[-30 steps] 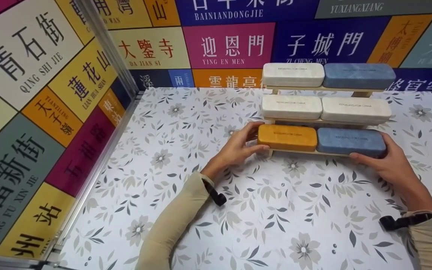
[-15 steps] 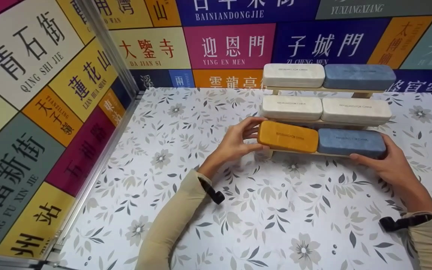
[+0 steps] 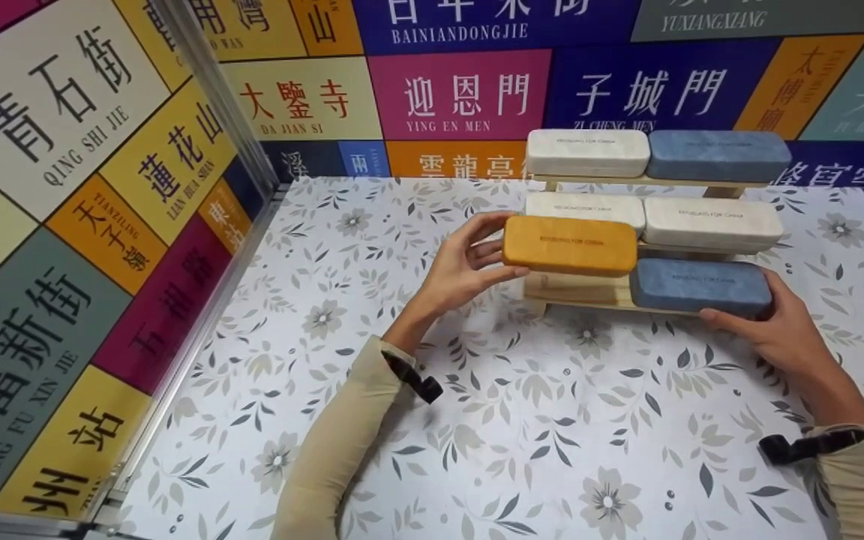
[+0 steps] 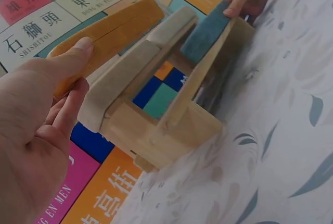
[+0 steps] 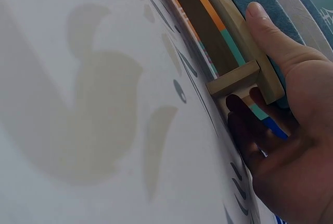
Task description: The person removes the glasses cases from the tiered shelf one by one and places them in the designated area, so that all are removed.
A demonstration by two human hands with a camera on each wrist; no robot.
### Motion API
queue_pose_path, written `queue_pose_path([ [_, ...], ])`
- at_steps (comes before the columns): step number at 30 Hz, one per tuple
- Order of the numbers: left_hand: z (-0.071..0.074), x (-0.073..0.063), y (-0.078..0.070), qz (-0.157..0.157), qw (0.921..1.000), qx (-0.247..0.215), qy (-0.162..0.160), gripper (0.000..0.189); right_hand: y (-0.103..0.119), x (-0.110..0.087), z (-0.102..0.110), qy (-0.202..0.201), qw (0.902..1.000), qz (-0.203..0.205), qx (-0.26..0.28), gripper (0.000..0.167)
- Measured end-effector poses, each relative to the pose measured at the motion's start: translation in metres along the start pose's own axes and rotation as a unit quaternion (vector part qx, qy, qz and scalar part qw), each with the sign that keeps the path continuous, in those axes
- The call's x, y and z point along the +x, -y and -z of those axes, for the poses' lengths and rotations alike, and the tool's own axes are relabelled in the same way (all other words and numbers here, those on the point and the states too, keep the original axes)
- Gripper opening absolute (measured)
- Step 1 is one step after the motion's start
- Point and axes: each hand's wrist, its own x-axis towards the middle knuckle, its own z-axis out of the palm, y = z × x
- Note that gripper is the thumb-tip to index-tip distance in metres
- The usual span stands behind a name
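My left hand [image 3: 456, 262] holds an orange glasses case [image 3: 569, 244] by its left end, thumb in front. The case hangs above the bottom shelf of a three-tier wooden stand [image 3: 574, 291], partly covering a white case [image 3: 578, 202] on the middle shelf. In the left wrist view, the orange case [image 4: 112, 31] is pinched between thumb and fingers, apart from the stand [image 4: 171, 114]. My right hand [image 3: 796, 322] grips the right end of a blue glasses case [image 3: 702, 285] on the bottom shelf. Its thumb lies along the front lower edge; the fingers behind are mostly hidden in the head view.
A second white case [image 3: 713, 223] sits on the middle shelf. White [image 3: 587, 152] and blue [image 3: 718, 154] cases stand side by side on top. Panels with printed characters [image 3: 458, 90] rise behind and at left of the leaf-patterned table [image 3: 372, 285].
My left hand has lifted the orange case off the bottom shelf, raising it up and slightly left, which bares the wood beneath. My right hand has stayed at the blue case.
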Motion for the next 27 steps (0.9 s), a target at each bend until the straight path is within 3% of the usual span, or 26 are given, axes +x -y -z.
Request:
queue_pose_path([
  [9,0.016,0.003,-0.009,-0.015,0.9968,-0.051,-0.060,0.076,0.000,-0.001,0.000,0.006,1.0000,-0.003,0.006,0.092],
  [19,0.043,0.005,-0.018,-0.034,0.9904,-0.036,-0.129,0.074,-0.001,-0.003,0.000,0.014,0.9996,0.002,0.026,0.086],
  [27,0.067,0.004,-0.014,-0.040,0.9811,-0.050,-0.183,0.071,-0.002,-0.001,0.000,0.014,0.9995,0.002,0.027,0.086],
])
